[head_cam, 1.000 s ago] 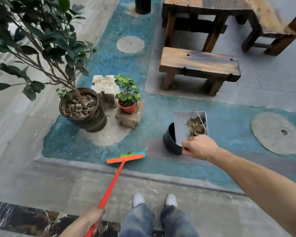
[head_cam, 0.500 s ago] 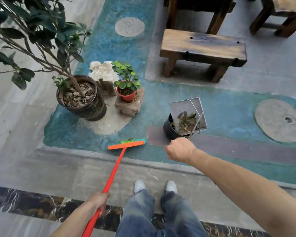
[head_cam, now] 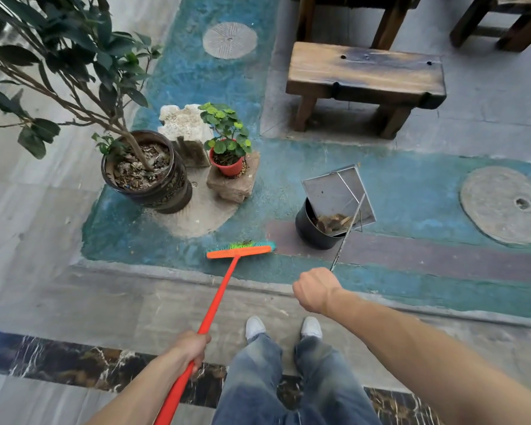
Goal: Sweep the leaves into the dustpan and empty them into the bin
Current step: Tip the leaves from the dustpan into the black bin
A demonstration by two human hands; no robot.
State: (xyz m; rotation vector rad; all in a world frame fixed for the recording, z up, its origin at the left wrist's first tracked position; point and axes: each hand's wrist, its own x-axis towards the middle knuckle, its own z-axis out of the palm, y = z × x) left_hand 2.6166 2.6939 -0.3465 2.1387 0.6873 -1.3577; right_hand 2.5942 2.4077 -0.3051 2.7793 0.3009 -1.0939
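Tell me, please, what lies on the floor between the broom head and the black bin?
Nothing: in the head view, only bare floor separates the broom head from the black bin.

Dull grey metal dustpan point(head_cam: 334, 191), glossy black bin point(head_cam: 311, 233), rough weathered wood bench point(head_cam: 365, 75), perhaps plastic broom point(head_cam: 221, 289).

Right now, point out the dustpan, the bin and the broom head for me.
dustpan point(head_cam: 330, 191): head view, on the bare metal floor of the tilted pan.
bin point(head_cam: 310, 233): head view, on its black outer wall.
broom head point(head_cam: 239, 251): head view, on the orange bar above the bristles.
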